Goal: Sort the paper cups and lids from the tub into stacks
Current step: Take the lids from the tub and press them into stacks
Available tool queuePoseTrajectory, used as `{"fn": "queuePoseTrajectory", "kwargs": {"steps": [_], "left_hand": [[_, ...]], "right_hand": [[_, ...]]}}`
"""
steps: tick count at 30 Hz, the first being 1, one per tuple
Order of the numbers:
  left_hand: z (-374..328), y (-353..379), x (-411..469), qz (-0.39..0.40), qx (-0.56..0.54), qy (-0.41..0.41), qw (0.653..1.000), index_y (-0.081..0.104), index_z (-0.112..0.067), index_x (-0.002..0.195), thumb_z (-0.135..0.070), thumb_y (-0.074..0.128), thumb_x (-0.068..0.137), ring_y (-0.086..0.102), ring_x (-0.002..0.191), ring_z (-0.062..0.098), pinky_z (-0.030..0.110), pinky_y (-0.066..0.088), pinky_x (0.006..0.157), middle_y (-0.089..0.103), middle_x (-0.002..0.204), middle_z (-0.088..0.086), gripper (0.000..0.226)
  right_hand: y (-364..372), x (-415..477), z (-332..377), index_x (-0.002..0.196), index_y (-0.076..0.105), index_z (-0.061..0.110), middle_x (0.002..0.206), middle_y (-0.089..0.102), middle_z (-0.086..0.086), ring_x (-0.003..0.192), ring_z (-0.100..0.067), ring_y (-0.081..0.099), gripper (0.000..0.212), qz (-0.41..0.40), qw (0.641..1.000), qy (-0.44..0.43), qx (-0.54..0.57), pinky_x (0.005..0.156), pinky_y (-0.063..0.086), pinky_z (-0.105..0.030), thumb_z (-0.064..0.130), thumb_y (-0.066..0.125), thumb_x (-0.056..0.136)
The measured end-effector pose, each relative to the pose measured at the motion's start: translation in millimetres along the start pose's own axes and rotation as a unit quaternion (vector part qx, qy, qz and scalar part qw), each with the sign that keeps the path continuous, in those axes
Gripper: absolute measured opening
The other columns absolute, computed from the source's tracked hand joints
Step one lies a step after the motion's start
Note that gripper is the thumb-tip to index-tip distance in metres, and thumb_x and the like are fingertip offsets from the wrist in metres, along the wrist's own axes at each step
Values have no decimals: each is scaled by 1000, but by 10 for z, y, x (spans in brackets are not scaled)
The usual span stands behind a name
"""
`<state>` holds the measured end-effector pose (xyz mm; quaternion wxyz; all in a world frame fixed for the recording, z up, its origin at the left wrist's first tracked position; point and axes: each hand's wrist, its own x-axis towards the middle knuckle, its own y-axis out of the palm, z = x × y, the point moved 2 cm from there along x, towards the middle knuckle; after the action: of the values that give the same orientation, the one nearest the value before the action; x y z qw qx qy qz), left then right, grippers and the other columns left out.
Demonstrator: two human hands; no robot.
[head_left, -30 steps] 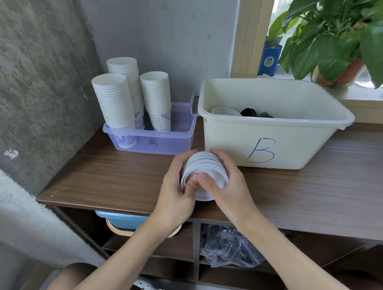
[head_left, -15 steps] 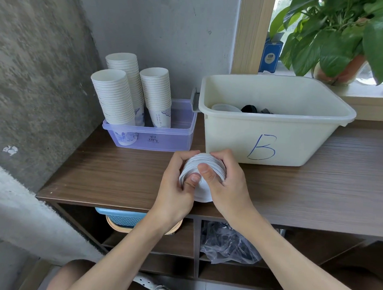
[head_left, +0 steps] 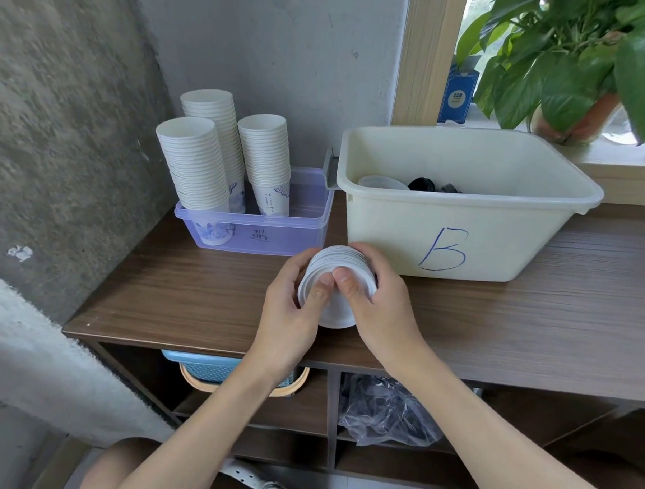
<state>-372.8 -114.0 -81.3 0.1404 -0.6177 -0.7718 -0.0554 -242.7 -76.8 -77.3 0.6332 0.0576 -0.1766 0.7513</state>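
Both hands — left hand (head_left: 291, 310), right hand (head_left: 381, 307) — clasp a white lid stack (head_left: 337, 282) just before the cream tub (head_left: 463, 233). Light, slippery lids — squeeze the rims.

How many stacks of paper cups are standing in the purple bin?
3 in the bin: front-left stack, back stack behind it, right stack. Another could hide behind them.

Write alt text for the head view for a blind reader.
A left hand and a right hand grip one stack of white lids in front of a cream tub marked B on a wooden counter. Left of it, three stacks of paper cups stand in a clear purple tray.
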Motion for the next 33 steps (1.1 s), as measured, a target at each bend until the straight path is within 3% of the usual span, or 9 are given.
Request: {"fn": "queuePoseTrajectory", "kwargs": {"steps": [4, 7, 9, 14, 19, 23, 29, 33], "left_hand": [[-17, 13, 17, -23, -38, -5, 999, 63, -28, 122, -26, 58, 92, 66, 111, 17, 36, 51, 98, 72, 114, 0, 30], [-24, 17, 33, -25, -70, -11, 997, 66, -21, 117, -1, 52, 96, 68, 109, 23, 42, 52, 97, 73, 112, 5, 33], [1, 11, 49, -15, -74, -29, 997, 65, -16, 120, 8, 49, 95, 67, 110, 25, 46, 52, 99, 73, 113, 6, 39], [58, 5, 52, -2, -67, -58, 996, 62, -8, 127, -5, 51, 97, 66, 113, 27, 53, 48, 103, 72, 116, 10, 32], [50, 26, 41, 0, -26, -54, 998, 60, -11, 127, -20, 52, 95, 67, 111, 21, 45, 51, 101, 72, 115, 5, 35], [48, 45, 40, -7, -11, -58, 998, 60, -13, 125, -15, 54, 100, 67, 106, 16, 41, 52, 98, 72, 110, 2, 25], [-4, -6, 58, 47, -40, -22, 998, 58, -8, 130, -27, 53, 97, 65, 115, 22, 35, 50, 99, 70, 120, 6, 39], [1, 29, 62, -6, -65, -39, 997, 65, -6, 119, -17, 56, 98, 70, 104, 21, 31, 54, 88, 74, 108, 7, 25]], "right_hand": [[13, -4, 17, 134, 45, 24, 121, 60, 12, 110, 0, 56, 60, 17, 1000, 25, 3, 95, 43, -17, 47, 67, 83], [45, -12, 79, 115, 47, 41, 110, 64, 19, 101, 7, 59, 46, 44, 999, 29, 8, 84, 42, -7, 45, 72, 77], [50, -4, 91, 109, 50, 41, 105, 66, 17, 98, 5, 61, 39, 41, 999, 20, 5, 82, 43, -8, 40, 74, 78], [45, -7, 23, 118, 52, 27, 109, 65, 8, 103, -9, 61, 44, 26, 999, 15, 14, 91, 49, -26, 41, 70, 80], [52, -2, -1, 119, 53, 22, 108, 64, 4, 102, -16, 60, 51, 6, 1000, -3, -19, 91, 50, -38, 54, 60, 79], [33, -14, 4, 113, 54, 22, 104, 65, 3, 97, -15, 61, 44, -10, 1000, -6, -26, 87, 50, -33, 53, 59, 81], [9, -18, 23, 114, 56, 20, 103, 66, 3, 96, -14, 62, 43, -1, 1000, -2, -7, 85, 50, -30, 49, 60, 83], [32, -17, 42, 115, 53, 27, 106, 66, 9, 99, -7, 62, 35, 20, 1000, 5, 11, 85, 48, -22, 41, 64, 84]]}}
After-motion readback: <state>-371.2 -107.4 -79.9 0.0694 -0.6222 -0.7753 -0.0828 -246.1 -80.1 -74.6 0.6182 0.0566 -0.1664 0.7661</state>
